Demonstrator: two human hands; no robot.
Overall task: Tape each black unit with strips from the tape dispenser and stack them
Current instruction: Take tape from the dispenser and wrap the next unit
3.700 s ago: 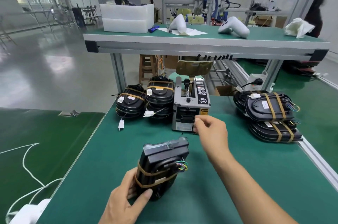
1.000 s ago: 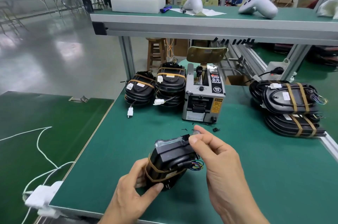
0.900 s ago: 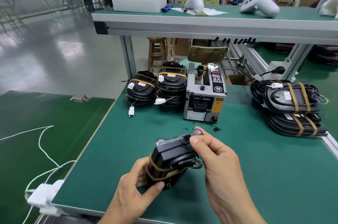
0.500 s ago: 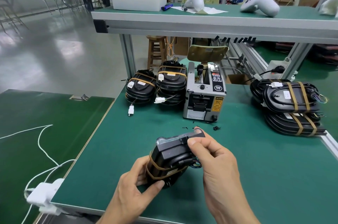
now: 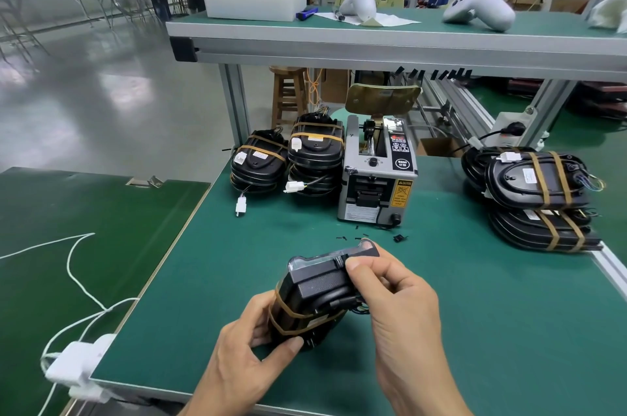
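A black unit in front of the tape dispenser is gripped by the left hand; its top is pinched by the right hand.

Right hand covers right side of black unit; wires there mostly hidden. Left hand covers unit's lower left edge. Both forearms cut off by bottom edge. Underside of unit against surface unseen. Tape strip at unit's top, under right thumb: extent cannot tell. Tape dispenser label text too small to read. Lower units in right stack partly hidden by upper one. White item on shelf cut off at right edge.
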